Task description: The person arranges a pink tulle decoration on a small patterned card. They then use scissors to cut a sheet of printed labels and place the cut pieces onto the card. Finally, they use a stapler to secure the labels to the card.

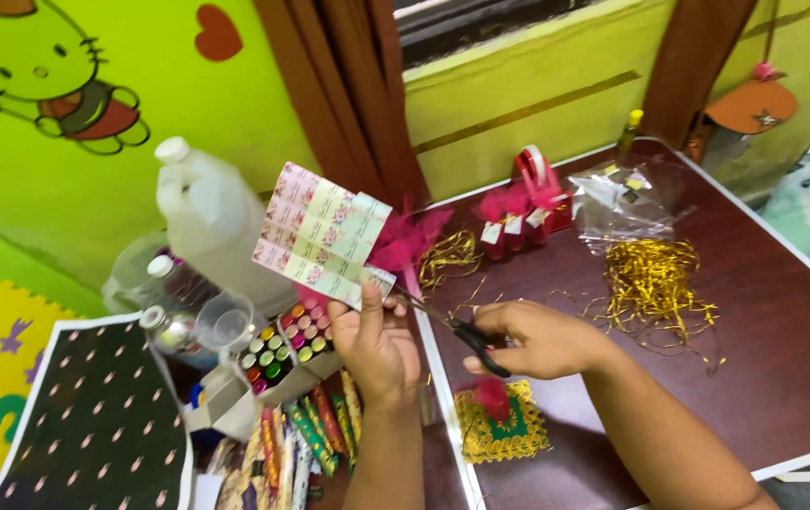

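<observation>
My left hand (pixel 376 345) pinches the lower edge of a patterned paper sheet (pixel 320 231) printed with rows of small pink and green floral labels, holding it up and tilted. My right hand (pixel 542 338) grips black-handled scissors (pixel 466 332), whose blades point left and meet the sheet's lower right corner beside my left thumb. Below my right hand lies a square yellow and green crocheted mat (pixel 504 436) with a pink pompom (pixel 492 394) on it.
A dark brown table (pixel 783 321) holds gold tinsel (pixel 655 283), a clear plastic bag (pixel 631 198), small red gift baskets (pixel 528 212) and pink netting (pixel 409 241). At left stand a white jug (pixel 211 222), bottles, a box of glitter tubes (pixel 282 349) and a dark patterned sheet (pixel 93 416).
</observation>
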